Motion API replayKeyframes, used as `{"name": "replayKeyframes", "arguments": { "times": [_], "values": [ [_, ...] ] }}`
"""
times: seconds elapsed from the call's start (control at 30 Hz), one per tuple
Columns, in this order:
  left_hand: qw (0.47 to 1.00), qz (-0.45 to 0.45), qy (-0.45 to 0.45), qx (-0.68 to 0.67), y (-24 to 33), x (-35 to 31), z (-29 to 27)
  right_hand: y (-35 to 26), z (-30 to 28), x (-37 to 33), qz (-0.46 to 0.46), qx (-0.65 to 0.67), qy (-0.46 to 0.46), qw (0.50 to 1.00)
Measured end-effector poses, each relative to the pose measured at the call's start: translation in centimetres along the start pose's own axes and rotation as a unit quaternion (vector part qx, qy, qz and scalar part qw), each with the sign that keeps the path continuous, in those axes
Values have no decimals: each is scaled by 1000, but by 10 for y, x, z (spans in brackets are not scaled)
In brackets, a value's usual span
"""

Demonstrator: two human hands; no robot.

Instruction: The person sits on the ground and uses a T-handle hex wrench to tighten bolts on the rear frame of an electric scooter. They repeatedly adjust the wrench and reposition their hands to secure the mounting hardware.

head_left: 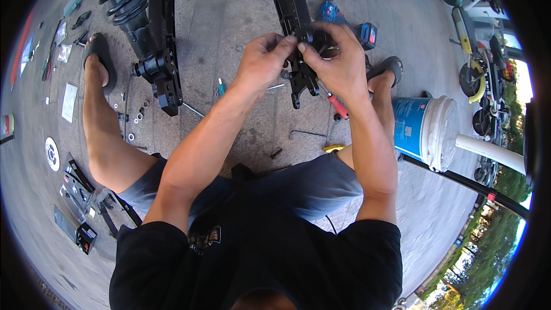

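Both my hands meet at a black metal swingarm (285, 1), one arm of a two-armed frame piece lying between my feet. My left hand (266, 60) has thumb and forefinger pinched together at the arm's inner side; what sits between them is too small to make out. Curled over the arm's outer side, my right hand (340, 60) grips a dark part (317, 39), mostly hidden by the fingers. On the left stands the other black arm (165, 34), with a black coil-spring shock absorber (125, 8) beside it.
Past my right hand lie a blue cordless impact driver (330, 12) and a red-handled screwdriver (338, 106). A hex key (308, 133) is on the paving nearer me. Small washers (131, 136) are scattered at left. A blue-and-white bucket (427, 132) stands beside my right leg.
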State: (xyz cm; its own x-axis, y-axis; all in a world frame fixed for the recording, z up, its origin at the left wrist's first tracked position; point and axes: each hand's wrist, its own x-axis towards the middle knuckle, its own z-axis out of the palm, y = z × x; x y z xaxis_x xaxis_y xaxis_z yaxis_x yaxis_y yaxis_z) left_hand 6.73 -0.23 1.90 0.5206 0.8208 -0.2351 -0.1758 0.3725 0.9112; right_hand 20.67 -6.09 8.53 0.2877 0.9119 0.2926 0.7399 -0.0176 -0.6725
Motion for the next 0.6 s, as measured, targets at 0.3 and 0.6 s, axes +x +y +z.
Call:
{"name": "replayKeyframes", "arguments": {
  "times": [0.3, 0.6],
  "values": [
    [999, -18, 18, -19, 12, -1, 5, -4, -3, 2, -14, -6, -5, 1000],
    [999, -6, -7, -41, 12, 0, 3, -8, -3, 5, 7, -32, -36, 999]
  ]
}}
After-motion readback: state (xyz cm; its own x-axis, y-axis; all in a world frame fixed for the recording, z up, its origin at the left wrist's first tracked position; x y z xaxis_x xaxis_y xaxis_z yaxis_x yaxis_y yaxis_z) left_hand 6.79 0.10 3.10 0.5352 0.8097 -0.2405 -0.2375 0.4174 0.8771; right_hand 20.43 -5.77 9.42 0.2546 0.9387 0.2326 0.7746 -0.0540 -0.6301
